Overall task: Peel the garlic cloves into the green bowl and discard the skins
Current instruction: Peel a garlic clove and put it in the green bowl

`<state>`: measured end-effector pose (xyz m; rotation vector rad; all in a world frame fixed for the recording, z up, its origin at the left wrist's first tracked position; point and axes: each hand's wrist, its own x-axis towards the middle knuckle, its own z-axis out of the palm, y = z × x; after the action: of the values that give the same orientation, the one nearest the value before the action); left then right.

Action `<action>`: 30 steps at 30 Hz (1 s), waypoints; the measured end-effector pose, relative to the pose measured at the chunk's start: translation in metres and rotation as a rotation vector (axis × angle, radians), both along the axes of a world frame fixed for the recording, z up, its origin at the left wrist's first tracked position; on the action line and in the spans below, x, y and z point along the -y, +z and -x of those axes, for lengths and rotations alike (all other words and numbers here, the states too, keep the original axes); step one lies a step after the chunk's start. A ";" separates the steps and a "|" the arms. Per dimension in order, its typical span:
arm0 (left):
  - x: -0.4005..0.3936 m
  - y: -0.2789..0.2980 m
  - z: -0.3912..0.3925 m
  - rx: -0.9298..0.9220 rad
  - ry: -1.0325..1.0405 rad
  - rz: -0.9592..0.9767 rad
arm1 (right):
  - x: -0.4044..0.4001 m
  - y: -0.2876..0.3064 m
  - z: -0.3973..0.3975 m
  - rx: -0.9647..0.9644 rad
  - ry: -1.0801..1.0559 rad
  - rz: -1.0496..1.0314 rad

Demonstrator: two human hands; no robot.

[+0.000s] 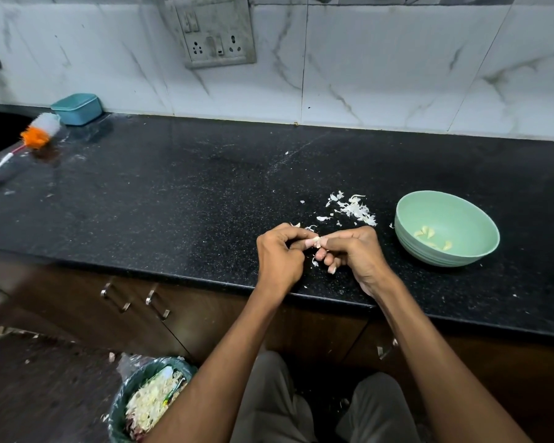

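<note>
Two hands together over the front part of the black counter (173, 199), fingertips meeting on one garlic clove (316, 241). Left hand (279, 254) curled, thumb and forefinger pinching the clove's left side; right hand (354, 251) curled too, pinching the clove from the right, lower fingers tucked under. A scrap of skin (314, 262) just below the clove, between the hands. Nearest of all, down on the floor at the left, a bin (122, 407) lined with plastic and heaped with pale garlic skins, beside the left forearm. Light trousers visible between the forearms. Above the bin, dark cabinet doors with two metal handles (155, 302) under the counter edge. Just beyond the hands, a loose pile of white skins (354, 209) scattered on the counter, near the bowl but not touching it. To the right of the hands, the green bowl (410, 247) upright on the counter, several peeled cloves (429, 236) lying in its bottom. Farther off at the left, a brush (40, 131) with white and orange bristles lying by a dark sink edge, and behind it a teal box (76, 108) against the wall. At the back, marble-patterned wall tiles and a grimy switch and socket plate (216, 35).
</note>
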<state>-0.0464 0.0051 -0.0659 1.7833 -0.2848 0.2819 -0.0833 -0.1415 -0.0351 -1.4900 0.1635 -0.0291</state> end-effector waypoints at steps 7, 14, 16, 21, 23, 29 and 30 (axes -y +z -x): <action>-0.001 0.002 0.001 0.005 -0.041 0.026 | 0.008 0.006 -0.002 -0.094 0.057 -0.041; -0.002 0.002 0.002 0.035 -0.065 0.054 | 0.008 0.014 -0.007 -0.221 0.056 -0.092; -0.002 0.002 0.003 0.045 -0.067 0.056 | 0.006 0.016 -0.007 -0.255 0.048 -0.115; -0.002 0.003 0.005 0.075 -0.069 0.059 | 0.002 0.020 -0.010 -0.311 0.002 -0.123; -0.003 0.004 0.006 0.085 -0.068 0.066 | -0.001 0.021 -0.011 -0.327 -0.026 -0.116; -0.004 0.003 0.004 0.079 -0.058 0.080 | -0.008 0.023 -0.013 -0.364 -0.065 -0.127; -0.004 0.003 0.004 0.079 -0.059 0.083 | -0.008 0.024 -0.013 -0.373 -0.064 -0.135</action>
<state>-0.0499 0.0088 -0.0630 1.6811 -0.3759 0.3183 -0.0703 -0.1338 -0.0113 -1.3435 0.5047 0.2059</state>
